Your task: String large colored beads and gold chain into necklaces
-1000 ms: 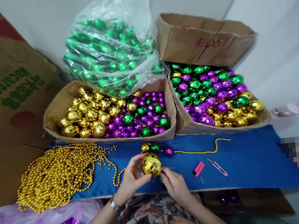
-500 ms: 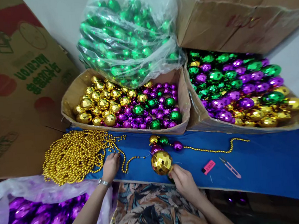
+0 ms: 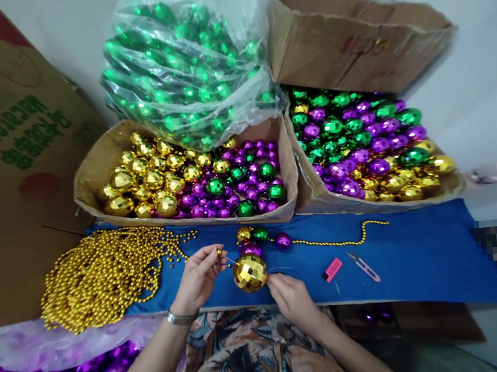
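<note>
A large faceted gold ball (image 3: 249, 273) is in front of me at the table's near edge. At its right side the fingertips of my right hand (image 3: 293, 296) are pinched closed on it. A thin thread (image 3: 281, 268) shows just above those fingers. My left hand (image 3: 200, 278), with a watch at the wrist, pinches the end of a gold bead strand (image 3: 219, 252), and a thin string runs from there to the ball. Behind the ball lie a purple ball (image 3: 250, 249), a small gold ball (image 3: 243, 234), a green ball (image 3: 261, 234) and another purple ball (image 3: 283, 240), which leads into a gold bead chain (image 3: 330, 243).
A pile of gold bead strands (image 3: 98, 278) lies left. Pink-handled thread snips (image 3: 364, 267) and a pink-and-black small block (image 3: 332, 270) lie right on the blue cloth (image 3: 417, 269). Behind stand two cardboard boxes (image 3: 190, 221) of balls and a clear bag (image 3: 188, 80) of green balls.
My left hand has moved right from the bead pile and raised the strand's end toward the gold ball. My right hand stays at the ball. The whole view has shifted.
</note>
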